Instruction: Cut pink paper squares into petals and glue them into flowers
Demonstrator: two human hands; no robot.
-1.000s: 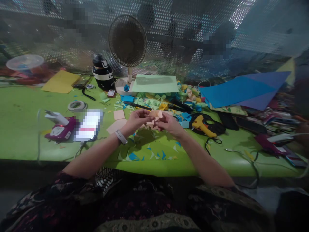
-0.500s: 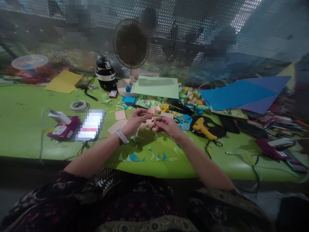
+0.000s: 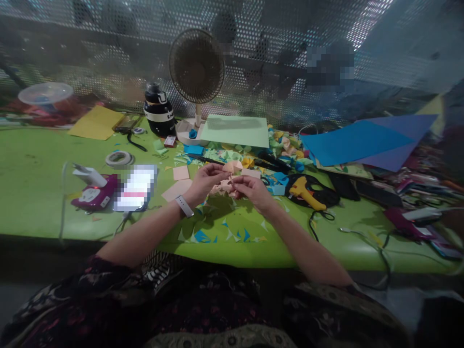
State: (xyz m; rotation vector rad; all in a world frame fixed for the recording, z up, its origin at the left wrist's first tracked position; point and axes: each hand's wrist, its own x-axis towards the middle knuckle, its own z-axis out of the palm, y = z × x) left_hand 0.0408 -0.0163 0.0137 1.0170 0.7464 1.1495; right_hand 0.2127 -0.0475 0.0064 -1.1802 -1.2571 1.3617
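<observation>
In the head view, a small peach paper [image 3: 231, 178] is pinched between the fingertips of the left hand [image 3: 203, 183] and right hand [image 3: 254, 189], over the peach scraps [image 3: 219, 188], seemingly so that it is steadied from both sides. A paper square [image 3: 181, 173] is laid beside the left hand, apparently within easy reach; the glue gun [image 3: 304, 192] is rested on a black pad [image 3: 329, 195], presumably shielding the table [image 3: 39, 174].

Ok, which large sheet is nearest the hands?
The pale green sheet, beyond the left hand and right hand; the yellow sheet lies farther left, the blue sheet farther right.
</observation>
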